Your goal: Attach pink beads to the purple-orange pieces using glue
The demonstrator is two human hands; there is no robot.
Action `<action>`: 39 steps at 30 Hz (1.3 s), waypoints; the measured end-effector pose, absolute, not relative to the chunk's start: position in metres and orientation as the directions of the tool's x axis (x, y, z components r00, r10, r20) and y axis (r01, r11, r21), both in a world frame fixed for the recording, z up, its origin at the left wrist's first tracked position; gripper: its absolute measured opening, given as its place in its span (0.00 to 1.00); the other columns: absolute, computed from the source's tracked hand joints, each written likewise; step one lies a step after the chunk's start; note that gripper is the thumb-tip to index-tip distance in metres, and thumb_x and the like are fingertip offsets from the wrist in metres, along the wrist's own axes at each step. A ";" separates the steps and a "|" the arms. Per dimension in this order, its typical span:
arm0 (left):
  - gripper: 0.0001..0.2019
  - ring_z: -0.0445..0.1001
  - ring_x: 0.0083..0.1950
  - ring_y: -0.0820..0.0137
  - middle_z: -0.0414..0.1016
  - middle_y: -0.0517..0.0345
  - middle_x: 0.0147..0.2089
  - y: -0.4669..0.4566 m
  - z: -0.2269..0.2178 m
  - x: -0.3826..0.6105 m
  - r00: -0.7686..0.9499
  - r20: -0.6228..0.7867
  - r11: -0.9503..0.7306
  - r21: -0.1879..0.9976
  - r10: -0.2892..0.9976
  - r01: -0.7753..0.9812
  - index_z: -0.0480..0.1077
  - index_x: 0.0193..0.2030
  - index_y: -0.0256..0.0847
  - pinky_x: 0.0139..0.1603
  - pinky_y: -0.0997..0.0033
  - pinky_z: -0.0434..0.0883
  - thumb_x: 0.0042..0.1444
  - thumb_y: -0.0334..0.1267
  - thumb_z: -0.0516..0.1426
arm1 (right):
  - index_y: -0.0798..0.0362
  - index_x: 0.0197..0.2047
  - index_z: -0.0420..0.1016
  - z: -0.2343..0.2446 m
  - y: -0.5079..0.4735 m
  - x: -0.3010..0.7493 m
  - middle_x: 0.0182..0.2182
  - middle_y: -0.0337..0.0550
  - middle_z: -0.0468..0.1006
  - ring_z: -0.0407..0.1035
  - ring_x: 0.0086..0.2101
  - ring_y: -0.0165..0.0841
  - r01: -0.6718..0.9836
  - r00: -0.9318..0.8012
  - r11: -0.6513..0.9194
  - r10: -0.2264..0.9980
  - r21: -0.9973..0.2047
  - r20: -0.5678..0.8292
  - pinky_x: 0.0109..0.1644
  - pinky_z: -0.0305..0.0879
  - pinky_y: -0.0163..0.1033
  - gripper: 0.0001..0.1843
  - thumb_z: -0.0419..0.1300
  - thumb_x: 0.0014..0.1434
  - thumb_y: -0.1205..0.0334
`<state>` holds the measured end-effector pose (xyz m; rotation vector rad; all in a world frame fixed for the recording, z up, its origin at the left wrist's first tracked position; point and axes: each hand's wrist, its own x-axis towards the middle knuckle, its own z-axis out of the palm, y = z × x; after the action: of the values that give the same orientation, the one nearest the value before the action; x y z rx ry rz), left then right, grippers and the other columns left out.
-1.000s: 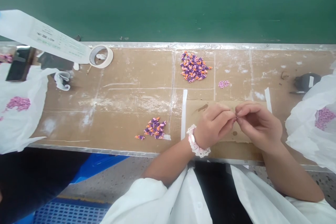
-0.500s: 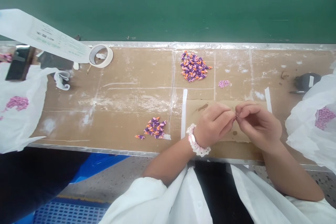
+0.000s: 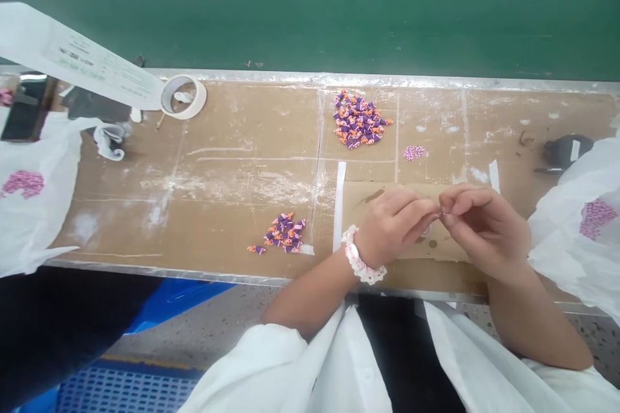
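Over a taped-down piece of cardboard (image 3: pixel 356 206), my left hand (image 3: pixel 394 226) and my right hand (image 3: pixel 487 229) meet fingertip to fingertip. Both are closed in a pinch. Whatever lies between the fingertips is tiny and mostly covered, so I cannot make out its kind. A small pale bit shows just under my left fingers. Behind the hands sits a little heap of pink-and-white pieces (image 3: pixel 414 153). Farther back is a larger pile of small purple, orange and pink pieces (image 3: pixel 361 120). A smaller pile of the same pieces (image 3: pixel 285 233) lies left of my left hand.
White plastic bags with pink pieces lie at the right (image 3: pixel 571 239) and left (image 3: pixel 48 206). A tape roll (image 3: pixel 183 97) and a printed paper strip (image 3: pixel 97 64) are at the back left. A dark object (image 3: pixel 566 150) stands at the right. Someone's dark sleeve (image 3: pixel 62 329) shows lower left.
My right hand has shifted slightly to the right, and the fingertips of both hands still meet. The view has tilted a little. The piles look the same.
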<state>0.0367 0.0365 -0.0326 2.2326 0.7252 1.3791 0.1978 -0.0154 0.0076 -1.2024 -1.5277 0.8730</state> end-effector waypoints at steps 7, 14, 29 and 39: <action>0.05 0.66 0.30 0.76 0.69 0.61 0.28 0.041 -0.030 0.029 0.300 0.552 -0.620 0.753 0.778 0.221 0.68 0.37 0.39 0.33 0.76 0.67 0.65 0.34 0.54 | 0.48 0.37 0.64 0.017 -0.016 0.211 0.33 0.38 0.71 0.67 0.31 0.30 0.553 -0.262 0.265 0.955 -0.790 0.137 0.33 0.64 0.35 0.11 0.55 0.60 0.75; 0.10 0.63 0.28 0.77 0.67 0.62 0.28 0.043 -0.021 0.025 0.211 0.361 -0.403 0.891 0.908 0.208 0.69 0.35 0.39 0.31 0.75 0.64 0.66 0.40 0.52 | 0.49 0.38 0.59 0.017 -0.016 0.208 0.29 0.37 0.68 0.63 0.26 0.30 0.726 -0.471 0.393 0.882 -0.565 0.010 0.30 0.60 0.34 0.07 0.50 0.63 0.72; 0.10 0.63 0.28 0.77 0.69 0.61 0.30 0.042 -0.017 0.022 0.158 0.197 -0.205 0.978 0.968 0.032 0.68 0.37 0.39 0.30 0.75 0.65 0.66 0.42 0.52 | 0.49 0.36 0.58 0.012 -0.014 0.197 0.27 0.38 0.67 0.62 0.24 0.32 0.806 -0.480 0.439 0.877 -0.396 -0.004 0.28 0.58 0.36 0.07 0.49 0.62 0.72; 0.04 0.75 0.37 0.66 0.75 0.55 0.35 0.028 0.004 -0.046 0.563 -0.199 -0.478 0.351 0.802 0.805 0.67 0.40 0.39 0.37 0.67 0.69 0.64 0.37 0.55 | 0.46 0.37 0.63 0.005 -0.026 0.221 0.39 0.45 0.76 0.73 0.29 0.36 0.820 -0.430 0.439 0.896 -0.366 0.113 0.29 0.62 0.39 0.03 0.52 0.65 0.59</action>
<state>-0.0465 0.0281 0.0041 2.3949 1.3024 -0.0105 0.2208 -0.0262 0.0053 -1.4780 -2.4050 0.3714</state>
